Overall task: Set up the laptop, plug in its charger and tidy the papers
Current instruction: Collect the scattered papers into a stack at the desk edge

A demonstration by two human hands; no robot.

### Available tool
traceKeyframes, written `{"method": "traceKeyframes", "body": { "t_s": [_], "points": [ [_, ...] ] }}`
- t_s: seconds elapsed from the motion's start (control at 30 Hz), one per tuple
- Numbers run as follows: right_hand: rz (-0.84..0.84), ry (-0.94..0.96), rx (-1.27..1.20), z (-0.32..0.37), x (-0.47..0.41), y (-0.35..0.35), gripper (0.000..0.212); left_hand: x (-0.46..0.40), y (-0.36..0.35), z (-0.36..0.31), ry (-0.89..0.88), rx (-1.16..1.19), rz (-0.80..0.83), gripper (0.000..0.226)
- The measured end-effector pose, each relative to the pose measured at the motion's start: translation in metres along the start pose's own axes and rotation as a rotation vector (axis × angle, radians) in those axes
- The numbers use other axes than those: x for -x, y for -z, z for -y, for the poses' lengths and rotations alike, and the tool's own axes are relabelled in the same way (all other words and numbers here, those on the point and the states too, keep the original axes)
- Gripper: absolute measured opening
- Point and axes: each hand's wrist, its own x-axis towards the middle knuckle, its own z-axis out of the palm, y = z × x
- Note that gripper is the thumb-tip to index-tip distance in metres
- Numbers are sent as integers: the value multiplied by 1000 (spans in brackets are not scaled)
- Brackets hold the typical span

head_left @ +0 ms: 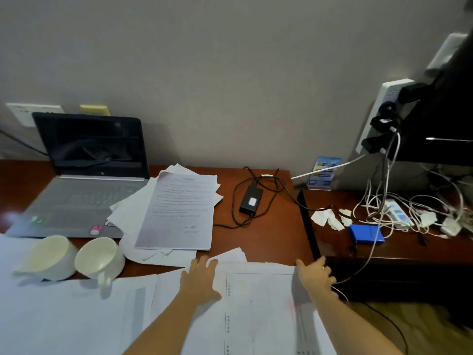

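Observation:
A silver laptop [76,196] stands open with a dark screen at the back left of the wooden desk [256,234]. A loose stack of printed papers [176,208] overlaps its right side. The black charger brick [251,199] lies with its coiled cable mid-desk. More white sheets [258,311] cover the near edge. My left hand [201,278] rests flat on these sheets, fingers spread. At the sheets' right edge, by the desk corner, my right hand [316,274] touches the paper; its grip is unclear.
Two white cups [99,257] lie tipped at the front left. A wall power strip [381,116] with plugs hangs at the right. A lower side table [396,242] holds tangled cables, a blue case [366,233] and paper scraps.

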Motion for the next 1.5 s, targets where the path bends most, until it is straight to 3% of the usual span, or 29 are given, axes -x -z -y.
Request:
{"method": "traceKeyframes", "body": {
  "t_s": [0.1, 0.17, 0.3, 0.43, 0.63, 0.73, 0.87, 1.03, 1.13, 1.2, 1.3, 1.33, 1.43, 1.5],
  "points": [
    [-10, -140, -161, -18, -2, -3, 83, -1, -6, 8, -33, -3, -42, 86],
    [-34, -152, -239, -23, 1, 0, 70, -2, -9, 12, -51, 5, -66, 87],
    [-146, -27, -163, -16, 14, 7, 43, -4, -13, 14, -84, 42, -96, 89],
    [-122, 141, -56, -2, 25, 2, 28, -3, -13, 17, -88, 101, -93, 94],
    [-188, 202, -17, 5, 30, 6, 32, -2, -3, 24, -83, 270, -103, 80],
    [-316, 351, 129, 13, 32, 18, 25, 3, -6, 32, -104, 345, -125, 76],
    [-359, 505, 93, 49, 37, 39, 17, 11, -5, 37, -134, 494, -133, 72],
    [-318, 796, -35, 114, 67, 57, 35, 12, 15, 29, -135, 633, -163, 97],
    [-150, 979, -201, 149, 87, 65, 35, 12, 43, 21, -109, 823, -167, 105],
    [-14, 971, -319, 163, 98, 70, 36, 14, 65, 23, -119, 960, -125, 89],
    [101, 843, -498, 173, 107, 74, 32, 24, 92, 36, -167, 1014, -95, 32],
    [128, 774, -566, 175, 106, 72, 27, 28, 98, 45, -166, 994, -99, 22],
    [241, 533, -626, 175, 100, 59, 5, 43, 113, 74, -153, 988, -52, 14],
    [286, 440, -471, 164, 94, 42, 7, 47, 112, 91, -109, 945, -9, 12]
  ]
}}
